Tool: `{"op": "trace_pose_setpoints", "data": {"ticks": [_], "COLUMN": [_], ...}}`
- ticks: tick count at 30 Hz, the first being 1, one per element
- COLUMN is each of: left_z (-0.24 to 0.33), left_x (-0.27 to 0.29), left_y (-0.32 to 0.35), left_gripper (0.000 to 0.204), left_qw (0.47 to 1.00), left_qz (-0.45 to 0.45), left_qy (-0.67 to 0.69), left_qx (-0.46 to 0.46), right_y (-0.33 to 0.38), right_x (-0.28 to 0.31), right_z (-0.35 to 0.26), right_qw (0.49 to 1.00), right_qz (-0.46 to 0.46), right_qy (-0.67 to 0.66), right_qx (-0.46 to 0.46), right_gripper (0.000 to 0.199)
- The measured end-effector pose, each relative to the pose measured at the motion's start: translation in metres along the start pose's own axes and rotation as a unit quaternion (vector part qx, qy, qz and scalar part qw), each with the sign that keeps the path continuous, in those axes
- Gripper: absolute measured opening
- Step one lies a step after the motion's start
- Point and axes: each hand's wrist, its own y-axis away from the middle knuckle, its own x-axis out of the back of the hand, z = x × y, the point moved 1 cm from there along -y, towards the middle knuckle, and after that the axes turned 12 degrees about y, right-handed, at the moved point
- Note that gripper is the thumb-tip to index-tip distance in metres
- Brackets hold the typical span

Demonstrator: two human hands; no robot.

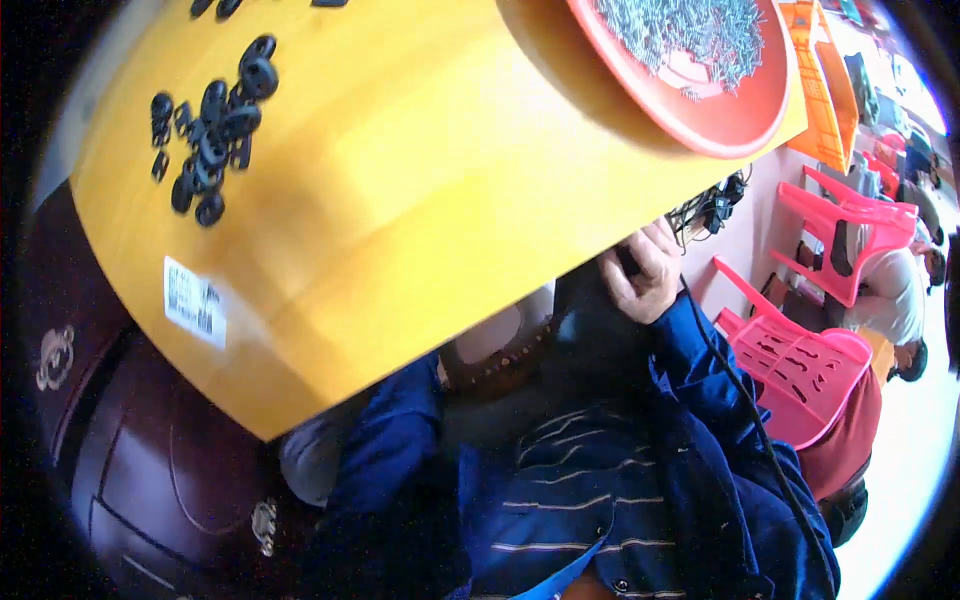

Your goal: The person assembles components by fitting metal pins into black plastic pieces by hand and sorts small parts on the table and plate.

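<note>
My right hand point(648, 272) is just below the near edge of the yellow table point(400, 200), its fingers curled together around something dark that I cannot make out. Beside it hangs a bundle of black cables and plugs point(715, 208), and one black cable point(745, 390) runs down along my right sleeve. My left forearm point(392, 420), in a blue sleeve, reaches up to the table's edge. The left hand itself is hidden there. On the table at the left lies a loose pile of small black round plastic parts point(212, 135).
A red-orange bowl point(730, 130) of small silvery screws stands at the table's far right, by an orange crate point(825, 90). A white label point(194, 302) sticks near the left corner. Pink plastic chairs point(800, 370) and seated people point(890, 290) are at the right; dark maroon furniture point(180, 470) is at the left.
</note>
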Motion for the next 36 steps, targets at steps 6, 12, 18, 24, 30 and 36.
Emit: {"op": "trace_pose_setpoints", "data": {"ticks": [6, 12, 18, 24, 30, 36], "left_z": [-0.022, -0.009, -0.010, -0.010, -0.036, -0.070], "left_x": [0.021, 0.033, 0.066, 0.087, 0.083, 0.059], "left_y": [-0.064, -0.115, -0.152, -0.176, -0.137, -0.016], "left_gripper": [0.034, 0.034, 0.034, 0.034, 0.034, 0.034], "left_qw": [0.999, 0.995, 0.989, 0.984, 0.986, 0.992], "left_qz": [0.039, 0.069, 0.110, 0.136, 0.126, 0.056], "left_qy": [0.023, 0.059, 0.074, 0.093, 0.105, 0.104], "left_qx": [-0.022, -0.049, -0.060, -0.066, -0.027, 0.043], "right_y": [-0.011, -0.014, -0.019, -0.021, -0.017, -0.006], "right_x": [-0.010, -0.007, -0.004, -0.001, -0.007, -0.007], "right_z": [-0.017, -0.012, -0.020, -0.027, -0.023, -0.008], "right_qw": [0.998, 0.999, 1.000, 1.000, 0.997, 0.998], "right_qz": [-0.042, -0.019, -0.014, -0.026, -0.051, -0.049], "right_qy": [-0.047, -0.041, -0.023, -0.009, -0.039, -0.020], "right_qx": [0.019, 0.007, -0.010, -0.015, -0.030, -0.022], "right_gripper": [0.041, 0.036, 0.037, 0.037, 0.037, 0.032]}}
